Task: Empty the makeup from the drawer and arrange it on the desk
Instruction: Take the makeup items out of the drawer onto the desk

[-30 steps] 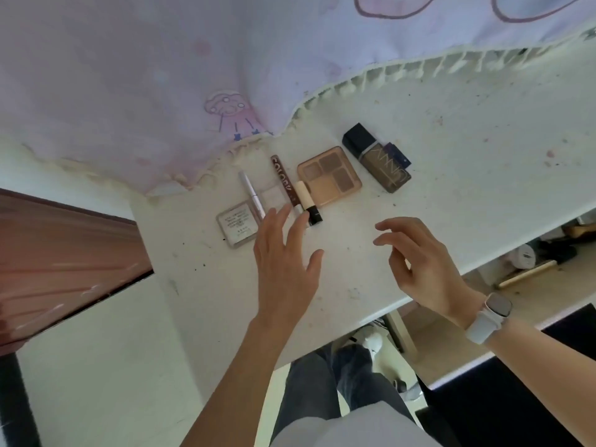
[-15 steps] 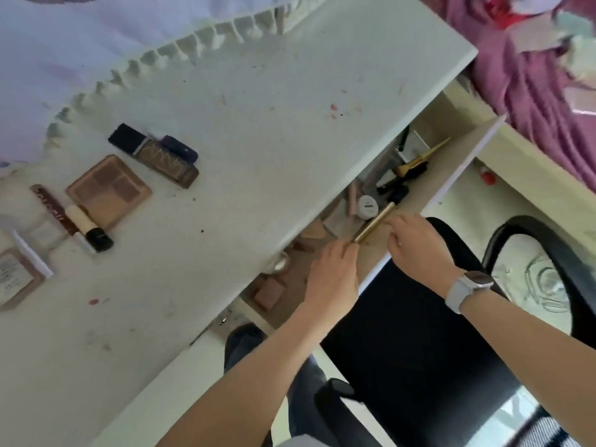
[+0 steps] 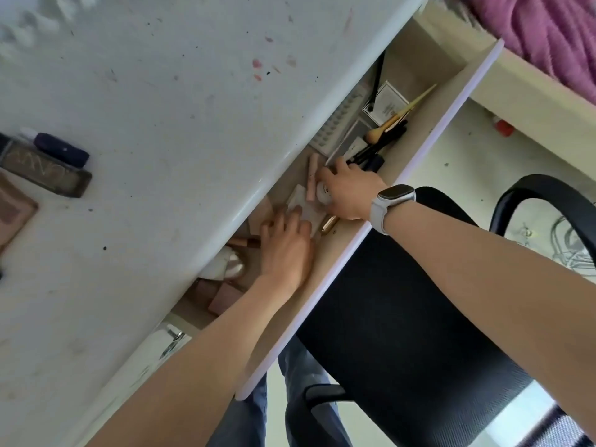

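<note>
drawer point(image 3: 429, 130): pulled open under the desk edge, front panel running diagonally from upper right to lower left; both hands inside it.
makeup in drawer: white flat compact point(image 3: 304, 204), pink tube point(image 3: 312, 175) lying against it, small white round pot point(image 3: 322, 191), gold-capped stick point(image 3: 328, 224) near the front panel, rose-coloured boxes point(image 3: 225, 296) at the lower end, a shiny rounded item point(image 3: 233, 267) half under the desk edge.
drawer, far end: wooden-handled brush point(image 3: 392, 122) with pale pointed tip, black-handled brushes point(image 3: 382, 145) bunched beside it, white card point(image 3: 388, 103), ridged white tray point(image 3: 338, 124) mostly under the desk.
left hand point(image 3: 285, 250): palm down, fingers spread flat over the items next to the white compact — fingertips touching its near edge; not closed round anything that shows.
right hand point(image 3: 350, 191): reaching in past the front panel, fingers curled over the round pot and the tube end; whether it has actually clamped on one — cannot tell, fingertips hidden.
smartwatch point(image 3: 392, 196): white band, on the right wrist.
desk point(image 3: 180, 101): white, speckled with marks, a few pink smears.
makeup already on desk: dark rectangular bottle point(image 3: 48, 174) with raised lettering, dark blue capsule-shaped case point(image 3: 63, 150) touching its far side, corner of a brown palette point(image 3: 13, 209) at the left edge.
office chair point(image 3: 403, 317): black mesh, just outside the drawer front, armrest loop at right.
purple blanket point(image 3: 541, 37): top right corner.
</note>
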`<action>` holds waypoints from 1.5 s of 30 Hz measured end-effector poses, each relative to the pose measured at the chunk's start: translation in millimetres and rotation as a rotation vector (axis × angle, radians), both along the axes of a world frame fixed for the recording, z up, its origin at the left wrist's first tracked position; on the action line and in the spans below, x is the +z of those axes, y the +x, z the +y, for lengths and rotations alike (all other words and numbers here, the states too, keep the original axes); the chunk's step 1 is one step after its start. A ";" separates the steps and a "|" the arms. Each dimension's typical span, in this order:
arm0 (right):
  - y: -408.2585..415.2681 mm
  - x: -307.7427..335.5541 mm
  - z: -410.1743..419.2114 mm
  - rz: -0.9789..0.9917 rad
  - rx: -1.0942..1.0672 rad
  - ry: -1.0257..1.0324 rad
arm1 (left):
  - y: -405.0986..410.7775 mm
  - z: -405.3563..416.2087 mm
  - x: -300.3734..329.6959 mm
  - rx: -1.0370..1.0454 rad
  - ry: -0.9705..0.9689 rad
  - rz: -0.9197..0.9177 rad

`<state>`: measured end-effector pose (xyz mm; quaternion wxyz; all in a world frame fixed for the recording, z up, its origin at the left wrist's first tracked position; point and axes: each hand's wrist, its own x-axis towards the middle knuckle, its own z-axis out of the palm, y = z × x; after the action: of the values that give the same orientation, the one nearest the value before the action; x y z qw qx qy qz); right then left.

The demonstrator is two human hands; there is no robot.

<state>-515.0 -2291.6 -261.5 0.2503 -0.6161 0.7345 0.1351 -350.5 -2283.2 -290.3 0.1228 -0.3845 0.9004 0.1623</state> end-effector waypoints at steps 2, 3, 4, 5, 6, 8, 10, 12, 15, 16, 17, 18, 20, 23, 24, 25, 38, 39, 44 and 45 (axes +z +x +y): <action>-0.8 2.7 -3.3 -0.030 -0.009 -0.020 | -3.7 -2.9 1.8 0.057 -0.035 0.060; -0.3 3.8 -4.6 -0.037 -0.010 -0.036 | -8.2 -4.7 1.4 0.110 -0.071 0.107; 0.5 4.1 -5.7 -0.045 -0.016 -0.047 | -13.8 -6.9 0.6 0.170 -0.113 0.147; 1.5 4.6 -6.6 -0.059 -0.032 -0.050 | -20.0 -9.5 -1.4 0.224 -0.141 0.175; 1.4 5.2 -7.4 -0.074 -0.059 -0.045 | -26.7 -12.7 -2.9 0.273 -0.151 0.196; -2.9 8.5 -8.3 -0.073 -0.109 -0.039 | -38.8 -19.1 -5.8 0.341 -0.146 0.235; -11.9 15.3 -7.1 -0.032 -0.123 -0.052 | -47.4 -25.1 -8.3 0.381 -0.139 0.285; -22.6 23.6 -4.1 -0.007 -0.153 -0.081 | -55.6 -30.2 -8.6 0.430 -0.151 0.296; -32.9 31.1 1.0 0.049 -0.183 -0.152 | -69.2 -35.8 -7.1 0.432 -0.148 0.197; -34.1 31.9 2.1 0.071 -0.179 -0.170 | -73.5 -38.2 -13.2 0.398 -0.161 0.147; -34.0 31.5 3.2 0.092 -0.166 -0.182 | -77.6 -40.6 -19.8 0.356 -0.197 0.091; -33.2 30.3 4.2 0.110 -0.148 -0.191 | -81.0 -43.6 -26.4 0.337 -0.239 0.051; -31.0 26.0 5.9 0.134 -0.120 -0.213 | -87.5 -49.7 -37.0 0.391 -0.278 0.097; -30.0 22.4 6.5 0.141 -0.144 -0.250 | -87.7 -52.3 -24.9 0.371 -0.294 0.087; -29.9 22.2 6.6 0.141 -0.162 -0.259 | -85.6 -50.7 -18.2 0.367 -0.293 0.078; -29.5 22.0 6.9 0.141 -0.178 -0.268 | -82.9 -48.2 -13.1 0.382 -0.298 0.100; -28.0 21.6 9.8 0.098 -0.214 -0.331 | -35.1 -25.5 -15.1 0.260 -0.052 -0.028; -28.1 21.0 9.9 0.099 -0.213 -0.336 | -35.5 -26.1 -14.4 0.276 -0.047 -0.013; -28.6 19.1 9.5 0.097 -0.222 -0.346 | -43.1 -28.1 8.1 0.410 -0.046 0.092; -28.8 19.5 9.4 0.087 -0.228 -0.352 | -44.3 -27.2 13.1 0.414 -0.050 0.090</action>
<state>-543.8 -2282.2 -242.1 0.1204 -0.5569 0.8218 0.0022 -394.8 -2310.4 -277.2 0.0368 -0.5565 0.8105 0.1789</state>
